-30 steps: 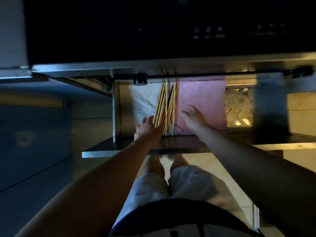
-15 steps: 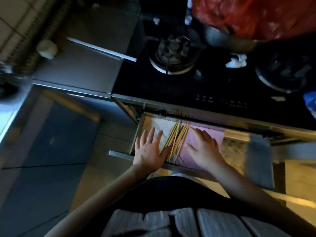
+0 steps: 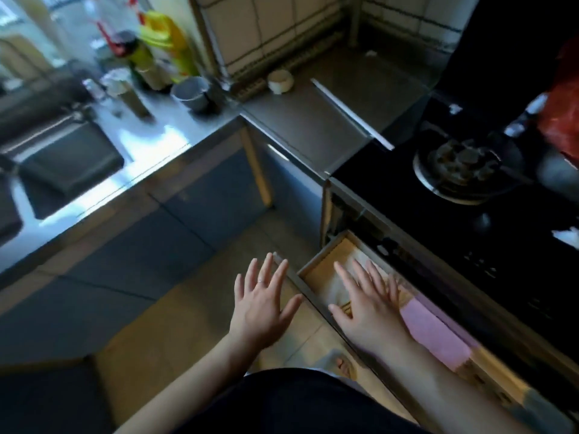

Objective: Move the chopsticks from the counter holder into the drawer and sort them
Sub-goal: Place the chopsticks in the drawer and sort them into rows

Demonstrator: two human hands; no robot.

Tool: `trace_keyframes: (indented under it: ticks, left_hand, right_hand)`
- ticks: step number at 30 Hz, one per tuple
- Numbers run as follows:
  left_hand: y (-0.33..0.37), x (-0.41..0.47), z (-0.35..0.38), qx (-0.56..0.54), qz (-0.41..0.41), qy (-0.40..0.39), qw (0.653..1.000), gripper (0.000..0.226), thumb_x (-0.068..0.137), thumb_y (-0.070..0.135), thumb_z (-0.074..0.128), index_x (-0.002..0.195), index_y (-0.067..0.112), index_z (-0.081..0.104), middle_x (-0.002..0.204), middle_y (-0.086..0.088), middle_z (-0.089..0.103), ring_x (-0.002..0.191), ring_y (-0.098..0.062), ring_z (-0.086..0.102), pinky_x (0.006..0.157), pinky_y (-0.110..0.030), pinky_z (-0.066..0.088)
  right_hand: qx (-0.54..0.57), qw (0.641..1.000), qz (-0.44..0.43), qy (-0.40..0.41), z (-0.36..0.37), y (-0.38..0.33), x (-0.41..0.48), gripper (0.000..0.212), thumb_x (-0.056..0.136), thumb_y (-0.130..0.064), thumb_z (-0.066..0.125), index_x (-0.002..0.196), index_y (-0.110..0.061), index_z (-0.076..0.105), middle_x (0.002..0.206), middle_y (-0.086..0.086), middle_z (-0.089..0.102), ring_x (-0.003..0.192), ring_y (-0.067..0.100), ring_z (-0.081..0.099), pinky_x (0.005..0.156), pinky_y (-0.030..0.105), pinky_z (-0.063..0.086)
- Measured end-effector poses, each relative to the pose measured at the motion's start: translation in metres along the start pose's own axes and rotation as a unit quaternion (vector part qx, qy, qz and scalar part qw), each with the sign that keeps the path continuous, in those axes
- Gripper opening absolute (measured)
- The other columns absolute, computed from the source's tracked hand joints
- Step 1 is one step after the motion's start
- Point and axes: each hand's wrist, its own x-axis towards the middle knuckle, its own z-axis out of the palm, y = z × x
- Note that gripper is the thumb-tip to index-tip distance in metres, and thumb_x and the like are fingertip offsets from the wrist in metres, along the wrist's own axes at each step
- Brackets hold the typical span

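Observation:
The drawer (image 3: 316,264) under the stove stands pulled out, lined with a white cloth and a pink cloth (image 3: 432,330). My right hand (image 3: 369,305) lies flat and spread over the yellow chopsticks (image 3: 347,306) in the drawer, which are mostly hidden beneath it. My left hand (image 3: 261,300) hovers open with fingers apart outside the drawer, to the left of its front edge, above the floor. It holds nothing. On the far counter stands a tall container (image 3: 134,98) beside a grey bowl (image 3: 191,93); its contents are blurred.
A black gas stove (image 3: 463,170) sits above the drawer, with a red bag (image 3: 560,120) at the right. A sink (image 3: 69,164) is set in the steel counter at left. Bottles and a yellow pack (image 3: 163,36) crowd the back corner. A small white dish (image 3: 279,80) sits near the tiled wall.
The view has swung up and left toward the counter and sink. My left hand has lifted out of the drawer to its left. My right hand now covers the chopsticks.

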Motion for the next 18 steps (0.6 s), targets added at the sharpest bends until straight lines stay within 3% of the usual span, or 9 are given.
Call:
trace_keyframes:
  ticks: [11, 18]
  left_hand:
    - [-0.18, -0.065, -0.044, -0.046, -0.163, 0.091, 0.981, 0.083, 0.082, 0.077, 0.006, 0.154, 0.039, 0.002, 0.164, 0.006, -0.008, 0.15, -0.021, -0.015, 0.119, -0.05, -0.004]
    - [-0.342, -0.14, -0.074, -0.078, -0.259, 0.122, 0.955, 0.075, 0.091, 0.072, 0.024, 0.154, 0.039, 0.001, 0.164, 0.006, -0.007, 0.15, -0.022, -0.014, 0.119, -0.051, -0.004]
  right_hand:
    - [-0.072, 0.984, -0.162, -0.001, 0.04, -0.198, 0.044, 0.075, 0.091, -0.055, 0.043, 0.15, -0.041, -0.002, 0.162, -0.006, -0.003, 0.149, 0.021, -0.01, 0.117, 0.053, -0.007]
    - [-0.113, 0.964, -0.24, -0.033, 0.099, -0.371, 0.052, 0.076, 0.092, -0.054, 0.043, 0.15, -0.042, -0.005, 0.163, -0.005, -0.005, 0.149, 0.021, -0.011, 0.117, 0.054, -0.008]
